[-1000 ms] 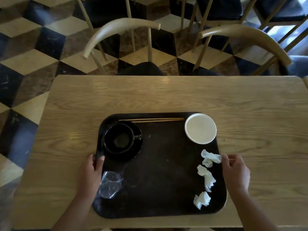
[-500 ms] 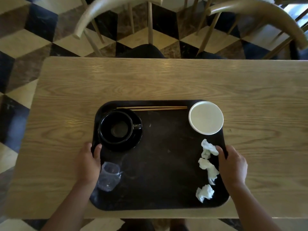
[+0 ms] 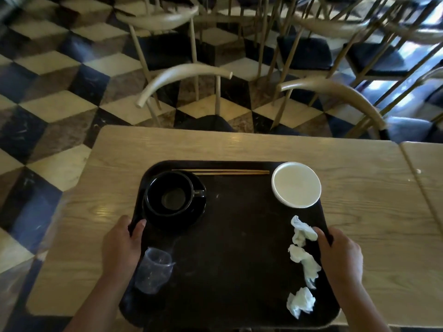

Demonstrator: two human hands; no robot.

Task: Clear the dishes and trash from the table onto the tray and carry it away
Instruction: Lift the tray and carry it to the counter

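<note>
Wooden table (image 3: 359,212) sits under tray (image 3: 227,248); left hand (image 3: 119,248) and right hand (image 3: 340,255) squeeze its edges; tipping could topple plastic cup (image 3: 153,269)

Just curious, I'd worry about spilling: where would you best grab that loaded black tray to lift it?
Probably by the raised rim of the tray on its two short sides, coming in from outside, as the left hand and right hand do: a wide, even hold keeps it level.
</note>
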